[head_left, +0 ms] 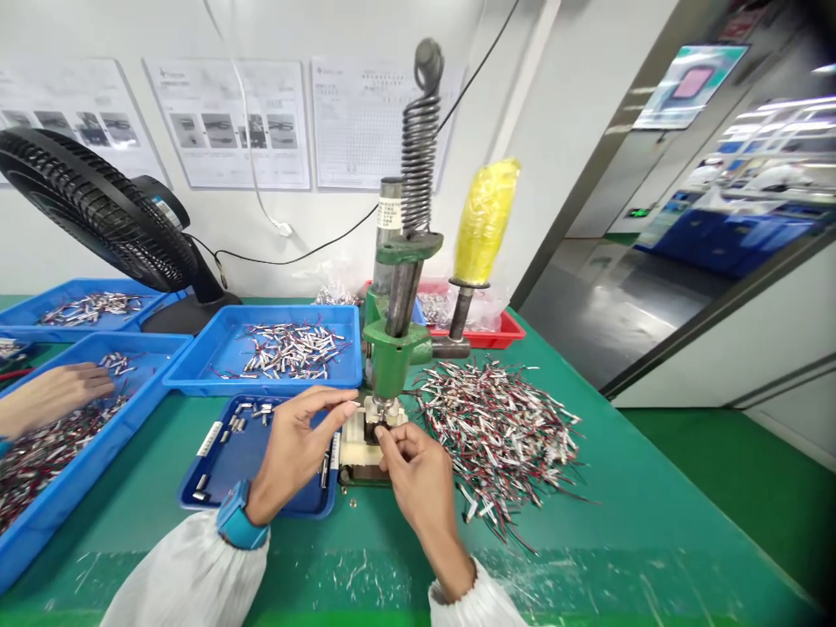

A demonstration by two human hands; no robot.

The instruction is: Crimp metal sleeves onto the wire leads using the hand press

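A green hand press [392, 357] with a spring and a yellow-wrapped handle [487, 226] stands in the middle. My left hand [304, 440], with a blue wristband, is just left of the press base [359, 444]; thumb and forefinger come together near a small pale thing too small to name. At the fixture under the ram, my right hand [414, 466] has its fingertips pinched together, and what they hold is hidden. Beneath my left hand lies a dark blue tray [261, 501] with several small metal cylinders. A large pile of wired metal parts [502, 435] lies right of the press.
Blue bins [183, 370] of wired parts stand at the left and back. Another person's hand [56, 396] reaches into the left bin. A black fan [97, 209] stands at the back left. Behind the press is a red tray [513, 331]. The green table's edge [659, 453] slants along the right.
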